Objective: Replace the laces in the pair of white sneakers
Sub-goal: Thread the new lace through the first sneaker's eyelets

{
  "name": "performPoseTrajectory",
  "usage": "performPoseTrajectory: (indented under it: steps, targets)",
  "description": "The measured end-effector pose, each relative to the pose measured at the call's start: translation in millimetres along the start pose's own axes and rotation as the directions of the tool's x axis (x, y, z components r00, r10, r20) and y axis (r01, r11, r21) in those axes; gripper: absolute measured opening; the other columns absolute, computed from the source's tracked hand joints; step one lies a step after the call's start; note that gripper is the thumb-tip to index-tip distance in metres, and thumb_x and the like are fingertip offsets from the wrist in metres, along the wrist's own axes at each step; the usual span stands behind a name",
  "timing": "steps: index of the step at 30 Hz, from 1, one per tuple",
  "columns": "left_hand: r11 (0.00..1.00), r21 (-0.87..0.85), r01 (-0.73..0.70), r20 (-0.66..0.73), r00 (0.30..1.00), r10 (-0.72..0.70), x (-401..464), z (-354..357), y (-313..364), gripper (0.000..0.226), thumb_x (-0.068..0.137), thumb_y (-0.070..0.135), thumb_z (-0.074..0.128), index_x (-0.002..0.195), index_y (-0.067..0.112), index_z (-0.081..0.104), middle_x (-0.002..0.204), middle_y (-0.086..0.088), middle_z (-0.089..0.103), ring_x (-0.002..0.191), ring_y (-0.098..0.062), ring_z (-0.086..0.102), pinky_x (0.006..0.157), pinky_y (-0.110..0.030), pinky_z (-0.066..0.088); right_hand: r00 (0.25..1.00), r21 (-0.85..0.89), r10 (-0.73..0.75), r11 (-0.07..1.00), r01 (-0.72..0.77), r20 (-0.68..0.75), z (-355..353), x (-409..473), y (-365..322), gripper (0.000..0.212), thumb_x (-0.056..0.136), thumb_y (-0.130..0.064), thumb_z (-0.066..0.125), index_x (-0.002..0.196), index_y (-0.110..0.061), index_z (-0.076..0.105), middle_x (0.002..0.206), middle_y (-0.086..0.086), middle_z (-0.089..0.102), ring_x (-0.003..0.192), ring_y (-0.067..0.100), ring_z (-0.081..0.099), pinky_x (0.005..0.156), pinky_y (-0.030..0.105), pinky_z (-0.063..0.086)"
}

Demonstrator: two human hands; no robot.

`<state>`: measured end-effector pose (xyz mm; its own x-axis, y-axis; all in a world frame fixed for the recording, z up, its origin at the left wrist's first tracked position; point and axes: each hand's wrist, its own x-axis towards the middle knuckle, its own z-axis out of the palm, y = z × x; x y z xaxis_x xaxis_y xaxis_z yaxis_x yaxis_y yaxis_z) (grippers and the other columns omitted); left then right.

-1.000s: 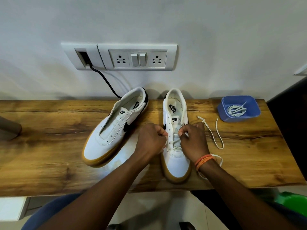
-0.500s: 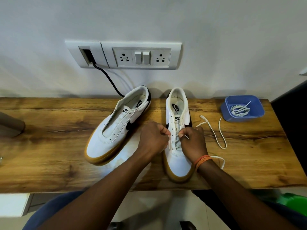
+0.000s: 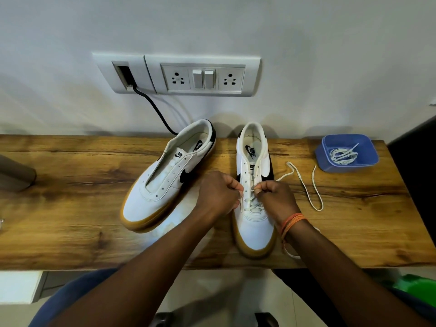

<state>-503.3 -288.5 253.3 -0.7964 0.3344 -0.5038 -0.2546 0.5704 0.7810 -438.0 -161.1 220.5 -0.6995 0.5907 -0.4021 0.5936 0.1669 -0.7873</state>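
Little has moved since the earlier frames: both hands remain at the eyelets of the right-hand sneaker (image 3: 253, 204), the fingers closer together over the tongue than a second ago. At the centre of the frame, the left hand (image 3: 218, 194) is curled, its thumb and forefinger pinching at the left row of eyelets; whether it holds lace or the shoe's edge cannot be told. The right hand (image 3: 277, 197) pinches the white lace (image 3: 306, 187) just above the crossings already threaded through the lower eyelets. An orange band (image 3: 291, 221) circles the right wrist. From that hand the loose lace runs right of centre in a loop across the wooden counter (image 3: 70, 208). A second sneaker (image 3: 165, 185), left of centre, lies angled with its toe toward the lower left and its eyelets bare. Both shoes are white with tan soles and black marks. At the right edge of the counter sits a blue tub (image 3: 346, 153) holding a bundle of white laces (image 3: 342, 155). On the wall at upper centre is a socket panel (image 3: 203, 76), a black cable (image 3: 153, 107) dropping from it behind the angled shoe.
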Motion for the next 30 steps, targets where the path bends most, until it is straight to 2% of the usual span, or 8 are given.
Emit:
performPoseTrajectory:
  steps: [3,9,13,16,20,24,27,30]
  targets:
    - [1.0,-0.01,0.001,-0.003,1.0,-0.001,0,-1,-1,0.011,0.084,0.002,0.071,0.08,0.012,0.074,0.073,-0.007,0.074,0.068,-0.021,0.073,0.066,-0.037,0.062,1.0,0.018,-0.015,1.0,0.015,0.01,-2,-2,-1,0.025,0.088,0.006,0.059,0.071,-0.01,0.066,0.067,0.007,0.067,0.056,0.012,0.063,0.056,0.019,0.048]
    - [1.0,-0.015,-0.015,-0.009,1.0,0.015,-1,-1,-1,0.01,0.083,0.003,0.072,0.079,0.012,0.075,0.073,-0.007,0.074,0.069,-0.021,0.073,0.068,-0.038,0.062,0.99,-0.1,-0.133,0.985,0.138,0.051,3,-1,3,0.015,0.078,0.006,0.068,0.078,-0.006,0.076,0.085,0.014,0.071,0.082,0.026,0.068,0.079,0.037,0.057]
    - [0.996,0.007,-0.09,-0.016,0.996,0.091,-3,-2,-3,0.004,0.078,0.012,0.08,0.077,0.012,0.076,0.067,-0.003,0.072,0.064,-0.017,0.072,0.067,-0.035,0.062,0.984,-0.087,-0.16,0.982,0.166,0.078,0,0,1,0.012,0.079,0.007,0.066,0.079,-0.001,0.074,0.078,0.013,0.071,0.075,0.023,0.066,0.074,0.033,0.054]
    - [0.969,0.113,-0.218,-0.05,0.973,0.225,-5,0,-3,0.008,0.078,0.024,0.081,0.075,0.018,0.077,0.064,0.008,0.07,0.059,-0.002,0.066,0.064,-0.027,0.059,0.98,-0.097,-0.157,0.981,0.169,0.12,-2,4,1,0.014,0.081,0.002,0.067,0.075,-0.008,0.073,0.084,0.017,0.068,0.08,0.026,0.065,0.076,0.034,0.053]
    - [0.96,0.165,-0.225,-0.033,0.972,0.233,-2,-5,-1,0.008,0.08,0.02,0.078,0.072,0.018,0.075,0.062,0.005,0.07,0.059,-0.008,0.068,0.068,-0.038,0.061,0.947,-0.258,-0.239,0.921,0.291,0.217,-10,11,0,0.022,0.081,-0.003,0.069,0.069,-0.022,0.072,0.085,0.012,0.068,0.084,0.023,0.065,0.083,0.034,0.054]
    - [0.988,0.061,-0.139,-0.004,0.99,0.139,5,-30,9,0.009,0.083,0.009,0.074,0.074,0.009,0.074,0.065,-0.008,0.072,0.061,-0.022,0.072,0.067,-0.043,0.062,0.93,-0.37,-0.259,0.863,0.344,0.261,-21,16,-6,0.03,0.079,-0.014,0.077,0.061,-0.036,0.065,0.097,0.009,0.065,0.084,0.023,0.065,0.085,0.036,0.055]
    - [0.993,-0.054,-0.105,-0.132,0.986,0.098,10,-57,17,0.006,0.084,0.005,0.073,0.078,0.005,0.074,0.069,-0.01,0.072,0.06,-0.021,0.07,0.065,-0.04,0.062,0.921,-0.409,-0.243,0.84,0.357,0.304,-24,17,-10,0.025,0.079,-0.017,0.079,0.064,-0.032,0.066,0.103,0.007,0.063,0.078,0.021,0.065,0.082,0.034,0.055]
    - [0.977,-0.179,-0.118,-0.275,0.959,0.065,15,-83,20,0.006,0.087,0.009,0.07,0.083,0.007,0.073,0.068,-0.006,0.072,0.06,-0.017,0.069,0.056,-0.026,0.057,0.915,-0.436,-0.243,0.82,0.372,0.323,-27,16,-14,0.022,0.08,-0.017,0.078,0.067,-0.03,0.067,0.103,0.008,0.061,0.085,0.017,0.062,0.079,0.027,0.047]
